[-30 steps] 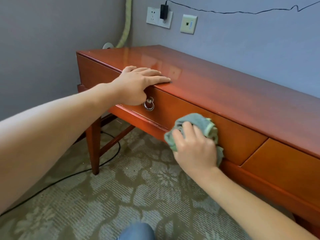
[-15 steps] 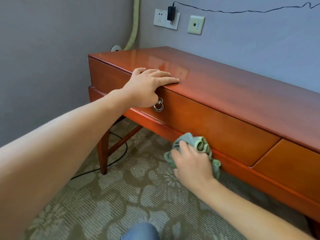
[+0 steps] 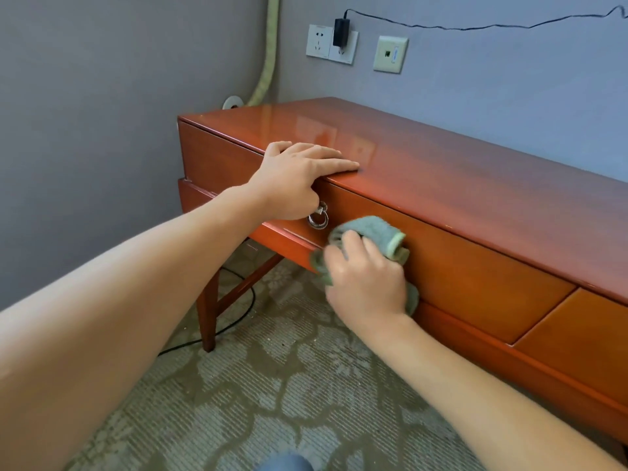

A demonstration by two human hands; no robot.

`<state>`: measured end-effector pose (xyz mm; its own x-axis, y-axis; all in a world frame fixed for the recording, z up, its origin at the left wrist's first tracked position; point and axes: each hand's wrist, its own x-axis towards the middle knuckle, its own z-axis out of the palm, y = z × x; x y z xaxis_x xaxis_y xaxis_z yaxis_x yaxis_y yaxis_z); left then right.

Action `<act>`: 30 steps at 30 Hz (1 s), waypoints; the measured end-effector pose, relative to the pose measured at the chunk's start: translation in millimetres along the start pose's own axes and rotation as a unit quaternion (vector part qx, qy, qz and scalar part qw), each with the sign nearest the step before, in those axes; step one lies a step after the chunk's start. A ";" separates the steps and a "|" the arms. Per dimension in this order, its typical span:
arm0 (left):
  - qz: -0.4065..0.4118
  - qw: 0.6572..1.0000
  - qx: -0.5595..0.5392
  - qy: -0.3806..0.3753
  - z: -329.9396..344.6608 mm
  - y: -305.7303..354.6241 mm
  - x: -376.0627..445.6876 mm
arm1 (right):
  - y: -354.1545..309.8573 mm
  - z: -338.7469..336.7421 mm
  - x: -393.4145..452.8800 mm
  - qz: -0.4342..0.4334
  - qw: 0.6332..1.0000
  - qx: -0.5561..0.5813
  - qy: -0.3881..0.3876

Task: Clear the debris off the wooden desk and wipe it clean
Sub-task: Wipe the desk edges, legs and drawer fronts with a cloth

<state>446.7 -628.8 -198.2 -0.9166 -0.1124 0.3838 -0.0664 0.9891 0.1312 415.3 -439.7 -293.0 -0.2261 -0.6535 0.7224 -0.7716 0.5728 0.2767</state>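
Desk (image 3: 475, 185) drawer-front: cloth (image 3: 377, 232) under right hand (image 3: 367, 283)

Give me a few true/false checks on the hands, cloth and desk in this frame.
1. The right hand presses a green cloth against the drawer front. True.
2. The left hand pulls the ring handle. False: it rests flat on the desk top edge, above the ring.
3. The cloth lies on the desk top. False: it is on the drawer front.
4. A black adapter is plugged into a wall socket. True.
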 end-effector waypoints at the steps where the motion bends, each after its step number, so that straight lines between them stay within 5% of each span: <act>1: 0.001 1.000 0.003 -0.003 0.3 1.0 -0.1 | -12.2 4.9 11.1 0.004 1.000 0.007 -0.002; 15: 0.009 1.000 -0.001 0.000 -1.3 0.3 -1.8 | 30.2 -13.5 -38.8 0.061 0.998 -0.010 -0.002; 22: 0.016 1.000 -0.011 0.001 -6.5 -9.5 -4.8 | 13.9 -20.9 1.7 -0.020 0.996 0.036 -0.079; 30: -0.015 0.999 0.032 0.001 -11.3 -45.2 -23.4 | 58.4 -52.4 -1.8 -0.001 1.000 -0.008 0.009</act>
<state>475.5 -672.0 -202.7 -0.9126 -0.1432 0.3829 -0.1200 0.9892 0.0840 401.8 -379.1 -244.9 -0.2147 -0.6457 0.7328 -0.7627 0.5795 0.2872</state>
